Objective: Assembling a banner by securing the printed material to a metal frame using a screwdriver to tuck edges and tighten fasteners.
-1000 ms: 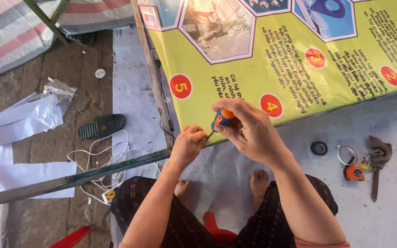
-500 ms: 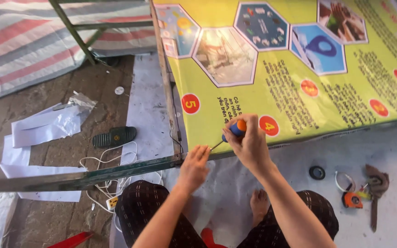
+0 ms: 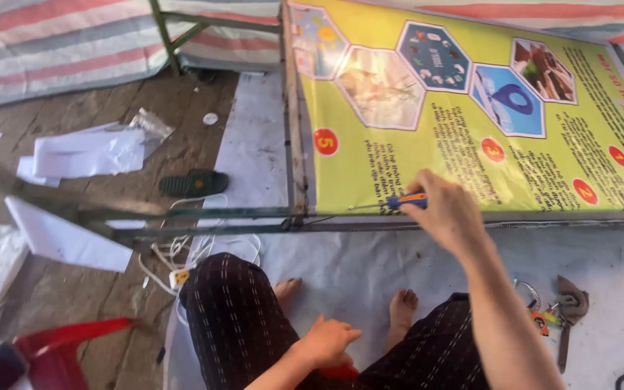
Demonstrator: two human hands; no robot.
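So there's a screwdriver (image 3: 390,204) with a blue and orange handle lying sideways along the bottom edge of the big yellow poster board (image 3: 471,108), shaft pointing left toward the metal frame (image 3: 292,144), and the right hand (image 3: 448,211) is wrapped tight around the handle. Left hand (image 3: 326,341) just sits loosely curled on the knee, holding nothing. Off to the right on the grey sheet (image 3: 370,267) there's a pair of pliers (image 3: 568,318), and a dark sandal (image 3: 195,183) sits out on the dirt to the left.

I count one screwdriver (image 3: 391,204), one big yellow poster (image 3: 471,123), one sandal (image 3: 195,183) at nine o'clock, two bare feet (image 3: 401,309).
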